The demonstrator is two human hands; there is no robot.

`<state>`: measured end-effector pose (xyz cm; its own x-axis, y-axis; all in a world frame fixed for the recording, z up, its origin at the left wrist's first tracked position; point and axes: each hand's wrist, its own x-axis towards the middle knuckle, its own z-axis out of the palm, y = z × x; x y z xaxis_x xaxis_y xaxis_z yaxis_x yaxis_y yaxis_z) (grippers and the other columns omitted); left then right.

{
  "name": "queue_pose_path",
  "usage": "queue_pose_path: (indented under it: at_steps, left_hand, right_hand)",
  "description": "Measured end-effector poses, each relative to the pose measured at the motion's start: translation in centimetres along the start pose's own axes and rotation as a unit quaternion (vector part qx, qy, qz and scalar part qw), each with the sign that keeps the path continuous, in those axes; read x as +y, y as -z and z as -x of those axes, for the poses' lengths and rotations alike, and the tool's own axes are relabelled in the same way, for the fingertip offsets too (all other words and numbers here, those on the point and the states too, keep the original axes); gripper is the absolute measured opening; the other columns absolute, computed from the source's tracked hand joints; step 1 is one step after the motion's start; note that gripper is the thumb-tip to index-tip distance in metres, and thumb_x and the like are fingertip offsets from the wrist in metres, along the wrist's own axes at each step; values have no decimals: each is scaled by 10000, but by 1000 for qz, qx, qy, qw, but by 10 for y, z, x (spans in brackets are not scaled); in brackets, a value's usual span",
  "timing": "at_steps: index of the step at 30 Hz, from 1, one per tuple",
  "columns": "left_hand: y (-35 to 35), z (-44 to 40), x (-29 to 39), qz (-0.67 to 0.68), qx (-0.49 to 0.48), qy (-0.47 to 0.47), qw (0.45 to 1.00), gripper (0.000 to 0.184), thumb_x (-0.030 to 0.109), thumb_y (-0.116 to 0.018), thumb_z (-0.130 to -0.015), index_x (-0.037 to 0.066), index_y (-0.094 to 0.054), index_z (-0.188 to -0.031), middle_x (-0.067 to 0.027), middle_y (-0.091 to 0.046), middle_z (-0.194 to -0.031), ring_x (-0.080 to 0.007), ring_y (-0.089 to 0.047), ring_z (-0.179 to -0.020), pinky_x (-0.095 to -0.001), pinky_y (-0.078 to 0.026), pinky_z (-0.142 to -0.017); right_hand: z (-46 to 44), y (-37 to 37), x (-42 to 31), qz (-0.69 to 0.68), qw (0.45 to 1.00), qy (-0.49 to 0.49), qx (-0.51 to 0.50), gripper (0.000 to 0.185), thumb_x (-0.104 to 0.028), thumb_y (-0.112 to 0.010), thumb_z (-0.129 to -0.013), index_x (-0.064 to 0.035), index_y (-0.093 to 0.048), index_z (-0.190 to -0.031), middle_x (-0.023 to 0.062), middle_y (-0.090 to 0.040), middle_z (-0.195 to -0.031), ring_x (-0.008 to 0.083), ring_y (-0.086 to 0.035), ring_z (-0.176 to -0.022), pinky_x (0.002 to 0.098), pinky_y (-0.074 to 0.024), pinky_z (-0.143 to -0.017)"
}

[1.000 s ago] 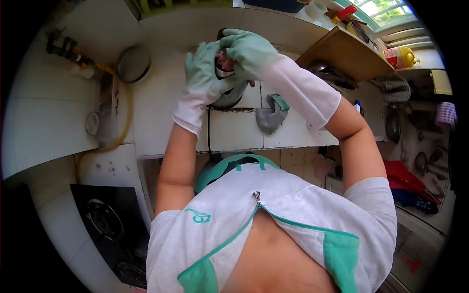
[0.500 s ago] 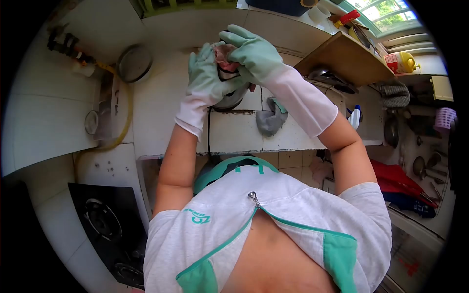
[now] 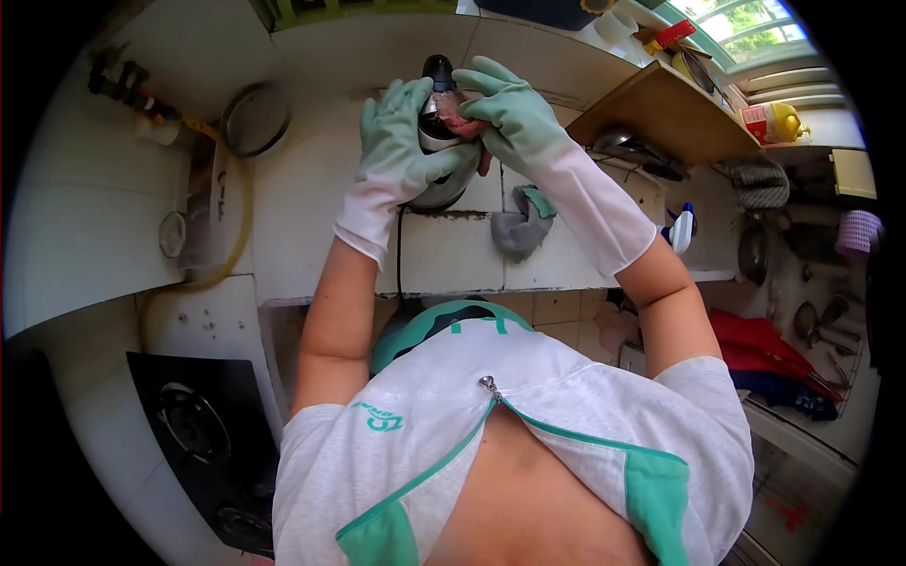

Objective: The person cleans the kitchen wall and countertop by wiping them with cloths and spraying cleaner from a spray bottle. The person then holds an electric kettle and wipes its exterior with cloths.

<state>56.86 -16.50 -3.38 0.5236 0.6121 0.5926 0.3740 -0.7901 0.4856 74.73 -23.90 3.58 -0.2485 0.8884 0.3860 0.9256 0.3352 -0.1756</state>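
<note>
On the white tiled counter stands what looks like an electric kettle point(image 3: 442, 196), with a silver body and a black handle point(image 3: 438, 70) at its far side. My left hand point(image 3: 394, 137), in a green and white rubber glove, is wrapped against the kettle's left side and steadies it. A pinkish-brown rag point(image 3: 461, 115) is pinched in my right hand point(image 3: 514, 118), gloved alike, and lies against the upper part of the kettle. Both hands partly cover the kettle. A crumpled grey cloth point(image 3: 521, 228) with a green patch lies nearer me, right of the kettle.
A dark cord point(image 3: 400, 255) runs over the counter edge. Left are a round pan-like item point(image 3: 257, 120), a yellow hose point(image 3: 247, 203) and a black gas stove point(image 3: 201, 424). Right are a leaning wooden board point(image 3: 665, 118), a spray bottle point(image 3: 681, 229) and hanging utensils.
My right hand has shifted slightly right and nearer me with the rag, so the black handle now shows more. My left hand stays on the kettle.
</note>
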Motion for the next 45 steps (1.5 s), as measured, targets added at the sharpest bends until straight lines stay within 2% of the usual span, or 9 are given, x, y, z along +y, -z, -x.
queue_pose_path:
  at_steps: [5, 14, 20, 24, 26, 30, 34, 42, 45]
  left_hand:
    - [24, -15, 18, 128, -164, 80, 975, 943, 534, -780, -623, 48, -462, -1365, -163, -499, -1361, -407, -392, -1321, -562, -197, -1098]
    - [0, -1, 1, 36, 9, -6, 999, 723, 369, -821, -594, 78, -555, -1200, -119, -590, -1118, -323, -548, -1065, -440, -395, -924]
    - [7, -5, 6, 92, -136, 84, 983, 862, 449, -811, -591, 151, -487, -1332, -105, -528, -1329, -365, -383, -1336, -560, -202, -1111]
    - [2, -3, 2, 64, -112, 59, 990, 794, 457, -815, -583, 145, -534, -1257, -91, -553, -1279, -334, -445, -1260, -547, -229, -1083]
    - [10, -5, 10, 103, -92, 62, 988, 763, 473, -814, -580, 135, -557, -1214, -86, -564, -1259, -324, -470, -1218, -533, -241, -1070]
    - [18, -13, 16, 121, -121, 80, 982, 734, 500, -804, -589, 126, -574, -1177, -89, -586, -1214, -324, -490, -1175, -510, -264, -1038]
    - [9, -7, 6, 100, -90, 61, 989, 752, 501, -800, -601, 123, -559, -1204, -93, -597, -1183, -332, -496, -1164, -506, -269, -1030]
    - [10, -5, 9, 124, -104, 76, 984, 746, 424, -817, -579, 149, -541, -1215, -82, -607, -1191, -337, -471, -1237, -538, -207, -1093]
    - [8, -4, 12, 120, -82, 79, 986, 737, 354, -840, -555, 174, -527, -1198, -67, -600, -1221, -351, -464, -1256, -551, -208, -1097]
  right_hand:
    - [-13, -19, -8, -53, 996, 41, 51, 280, -50, -668, -616, -95, -737, -884, 118, -637, -1240, 348, -540, -1219, 402, -453, -1021]
    - [9, -6, -7, -9, 999, -39, 28, 270, -85, -689, -651, -108, -743, -914, 113, -641, -1228, 340, -534, -1228, 374, -453, -1016]
    - [-15, -30, -26, -121, 992, -4, 28, 303, -4, -613, -627, -36, -715, -911, 175, -601, -1282, 399, -447, -1300, 432, -411, -1042]
    - [-9, -31, -18, -57, 994, 49, 83, 101, -104, -696, -639, -54, -721, -723, 100, -683, -1101, 298, -587, -1019, 346, -472, -917]
    - [-9, -24, -20, -5, 1000, -8, -1, 129, -175, -718, -658, -73, -731, -736, 77, -667, -1160, 270, -542, -1145, 346, -417, -1000]
    - [-29, 9, -31, 219, 959, 67, -164, 495, -156, -686, -748, -89, -633, -1235, 42, -527, -1403, 206, -375, -1376, 328, -292, -1153]
    - [-26, 29, -21, 218, 960, 105, -142, 397, -225, -686, -768, -157, -687, -1160, 16, -550, -1380, 220, -389, -1371, 336, -303, -1142]
    - [-4, -54, 22, -222, 972, 79, 18, 510, -15, -620, -851, -97, -497, -1339, 98, -616, -1244, 211, -597, -1122, 287, -513, -888]
    - [-8, -42, -5, -120, 993, 7, 18, 354, -37, -618, -816, -74, -599, -1167, 89, -642, -1174, 243, -584, -1127, 298, -468, -952]
